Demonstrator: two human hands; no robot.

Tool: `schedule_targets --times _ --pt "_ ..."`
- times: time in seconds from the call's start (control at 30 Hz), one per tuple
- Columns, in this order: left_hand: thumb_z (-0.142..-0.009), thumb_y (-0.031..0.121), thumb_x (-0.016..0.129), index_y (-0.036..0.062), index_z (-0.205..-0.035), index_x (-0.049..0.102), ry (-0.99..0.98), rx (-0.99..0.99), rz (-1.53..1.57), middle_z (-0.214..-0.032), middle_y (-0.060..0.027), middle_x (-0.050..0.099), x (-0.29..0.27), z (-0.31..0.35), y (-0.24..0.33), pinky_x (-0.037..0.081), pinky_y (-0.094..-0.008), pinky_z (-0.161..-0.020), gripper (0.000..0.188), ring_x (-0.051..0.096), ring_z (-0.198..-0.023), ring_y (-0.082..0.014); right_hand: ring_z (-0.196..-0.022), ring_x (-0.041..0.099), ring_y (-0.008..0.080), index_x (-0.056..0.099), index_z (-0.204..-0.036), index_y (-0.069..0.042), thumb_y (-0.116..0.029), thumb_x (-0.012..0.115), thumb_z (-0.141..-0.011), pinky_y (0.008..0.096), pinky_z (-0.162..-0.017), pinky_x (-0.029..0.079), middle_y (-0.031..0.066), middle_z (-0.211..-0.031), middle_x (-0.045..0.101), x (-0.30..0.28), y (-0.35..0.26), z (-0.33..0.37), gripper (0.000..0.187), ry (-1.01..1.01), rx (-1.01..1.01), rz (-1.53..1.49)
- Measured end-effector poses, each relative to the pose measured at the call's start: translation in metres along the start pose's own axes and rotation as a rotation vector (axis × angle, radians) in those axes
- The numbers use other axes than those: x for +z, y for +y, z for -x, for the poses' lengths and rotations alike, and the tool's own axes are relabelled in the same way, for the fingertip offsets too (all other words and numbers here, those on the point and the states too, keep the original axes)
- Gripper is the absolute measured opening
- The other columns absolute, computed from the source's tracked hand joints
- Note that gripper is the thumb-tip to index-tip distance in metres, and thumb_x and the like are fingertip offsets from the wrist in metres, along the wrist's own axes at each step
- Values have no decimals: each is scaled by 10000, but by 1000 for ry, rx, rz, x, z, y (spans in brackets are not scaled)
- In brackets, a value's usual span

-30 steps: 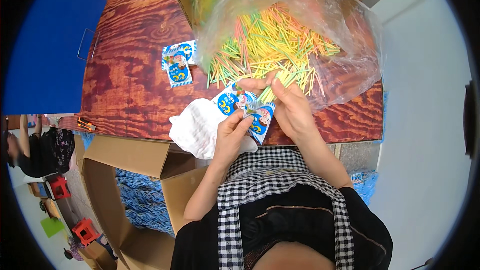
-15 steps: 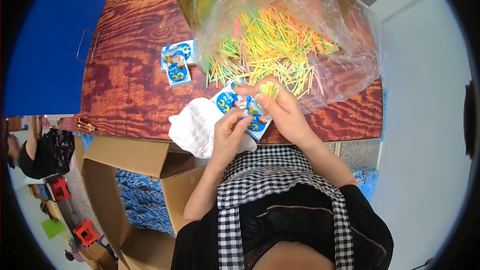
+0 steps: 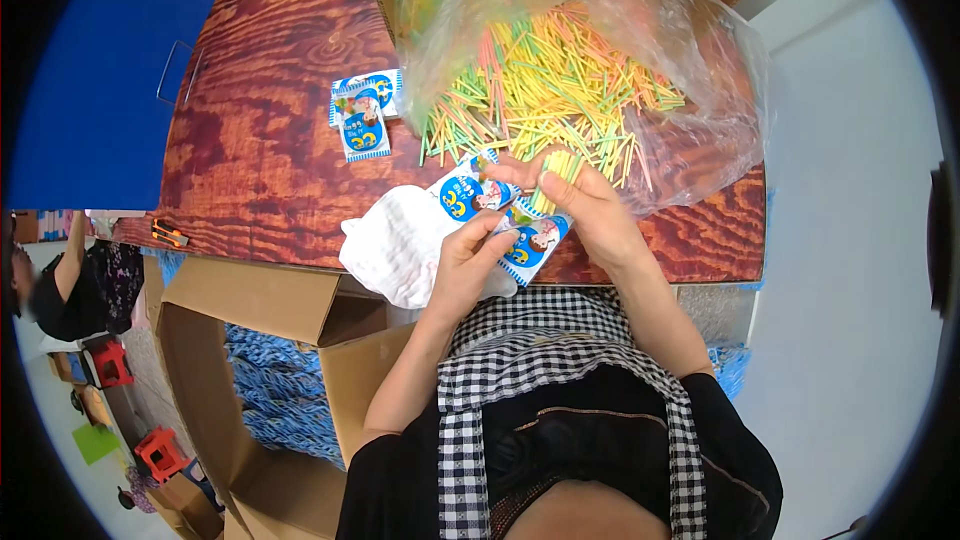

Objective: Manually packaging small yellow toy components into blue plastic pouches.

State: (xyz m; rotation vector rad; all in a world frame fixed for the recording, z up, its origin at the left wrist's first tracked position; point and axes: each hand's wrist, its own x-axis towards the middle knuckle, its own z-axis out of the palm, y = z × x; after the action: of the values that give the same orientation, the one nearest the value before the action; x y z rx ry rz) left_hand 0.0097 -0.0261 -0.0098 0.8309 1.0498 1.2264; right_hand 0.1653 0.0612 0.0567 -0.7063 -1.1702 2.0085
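Fingers of my left hand pinch the edge of a small blue-and-white packet just above my lap. In my right hand is a bundle of thin yellow and green sticks, held between thumb and fingers. The bundle's lower end is at the packet's upper edge; whether it is inside the packet I cannot tell. A second packet of the same kind lies beside it, partly over a white cloth. Beyond my hands spreads a loose pile of yellow, green and pink sticks in a clear plastic bag.
Two more packets overlap on the wood-patterned table, left of the bag. An orange cutter rests by the table's left edge. Below stands an open cardboard box with many blue packets. Another person is at far left.
The stick bundle has tilted and dropped toward the packet's upper edge, and more of its length shows. My right hand has shifted slightly right and down; the left keeps its pinch.
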Motion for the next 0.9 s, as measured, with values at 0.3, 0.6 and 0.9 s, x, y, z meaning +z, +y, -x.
schedule_targets --times 0.3,0.6,0.9 --pt "-930 74 578 -19 -1133 608 12 55 251 -1042 -47 634 8 -7 -3 485 -227 -808 226 589 -940 -83 -1337 381 267 494 -1174 -23 -161 545 -929 414 -1103 288 229 -1352 486 0 -4 6 285 -194 -52 181" --pt "-937 65 560 24 -1121 597 -5 51 651 -1090 -74 638 7 -14 -6 527 -312 -855 192 623 -969 -151 -1115 538 203 485 -1240 7 7 654 -796 308 -947 431 115 -1236 554 22 -21 28 475 108 -84 108" --pt "-866 12 615 27 -1034 629 -24 243 247 -1105 -112 633 -9 -11 12 454 -371 -954 170 583 -1074 -223 -728 576 214 571 -792 33 75 613 -773 285 -635 453 110 -784 567 12 -2 35 62 290 -511 1032"
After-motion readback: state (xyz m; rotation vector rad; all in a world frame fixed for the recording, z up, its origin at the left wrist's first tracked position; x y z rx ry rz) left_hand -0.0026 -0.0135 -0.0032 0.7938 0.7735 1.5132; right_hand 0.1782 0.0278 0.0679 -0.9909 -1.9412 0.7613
